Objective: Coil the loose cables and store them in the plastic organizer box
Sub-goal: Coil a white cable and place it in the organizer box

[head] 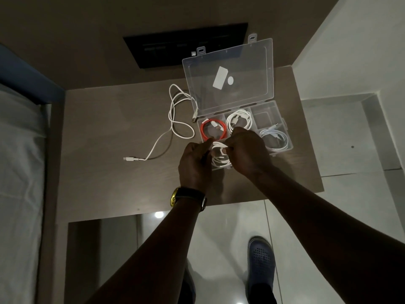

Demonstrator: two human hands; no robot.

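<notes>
A clear plastic organizer box [290,144] lies on the table with its lid [230,62] standing open. Its compartments hold a coiled orange cable [203,132], a coiled white cable [240,116] and another white coil [277,139] at the right. Over the front left compartment my left hand [195,163] and my right hand [249,152] both grip a coiled white cable [219,160], pressing it down into the box. A loose white cable [175,115] sprawls uncoiled on the table left of the box, its plug [131,159] pointing left.
The brown table [114,132] ends just below my wrists, with tiled floor [350,128] to the right and front. A bed with a white sheet [19,172] runs along the left. A black panel [186,43] sits on the wall behind. My shoe [260,262] is below.
</notes>
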